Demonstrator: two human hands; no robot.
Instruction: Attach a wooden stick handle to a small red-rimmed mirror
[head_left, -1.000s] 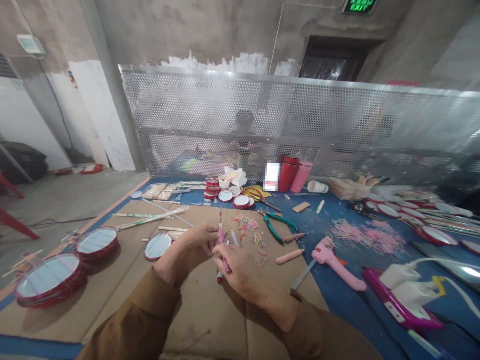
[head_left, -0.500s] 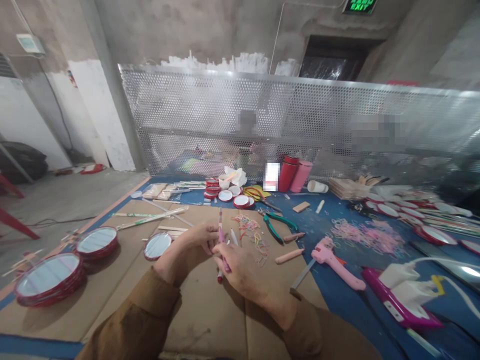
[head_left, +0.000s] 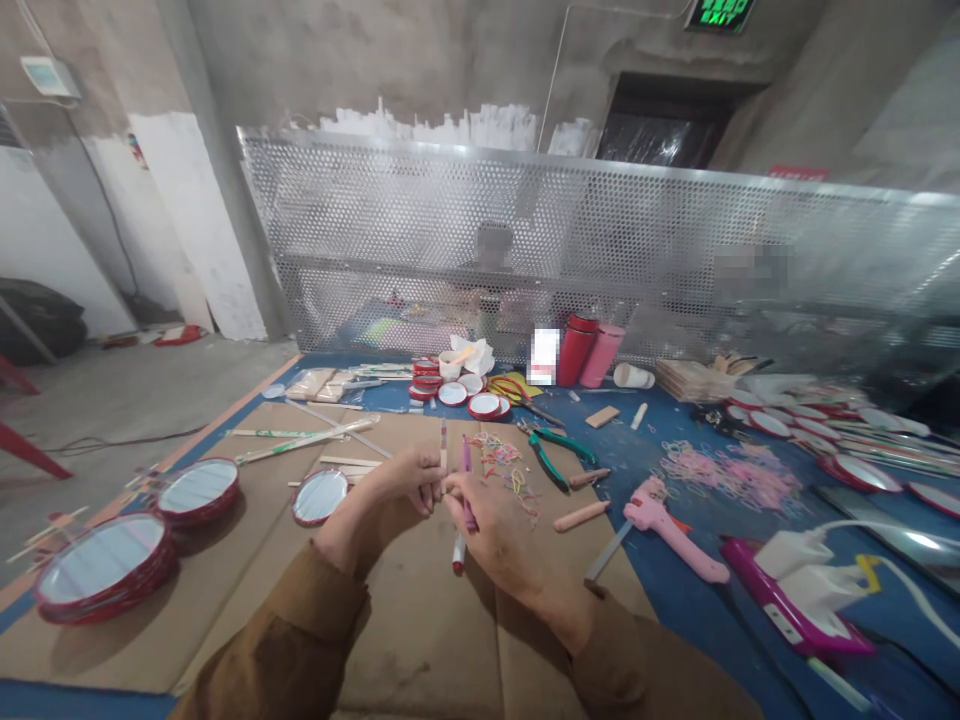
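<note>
Purple pen (head_left: 466, 458): in the right hand (head_left: 491, 535), steeply upright above the cardboard sheet (head_left: 420, 625); one end clears the hand on the far side.
Right fingers: closed narrowly around the pen.
Banded strip (head_left: 443, 437): narrow, pale with darker bands; points away from the wearer, just left of the pen.
Left hand (head_left: 415, 482): fingers pinched on the near end of the strip; exact contact partly hidden. Fingertips of both hands very near each other; touching or apart, cannot tell.
White marker (head_left: 458, 555): red end toward the wearer, lying beside the right hand, partly covered by it.
Rubber bands (head_left: 499, 455): loose, multicoloured, on the cardboard beyond the right hand.
Pliers (head_left: 550, 468): teal handles, right of the bands.
Glue gun (head_left: 679, 535): pink, on the blue desk (head_left: 628, 447), right of the cardboard.
Round mirror (head_left: 320, 495): red-rimmed, flat on the cardboard, near the left wrist.
</note>
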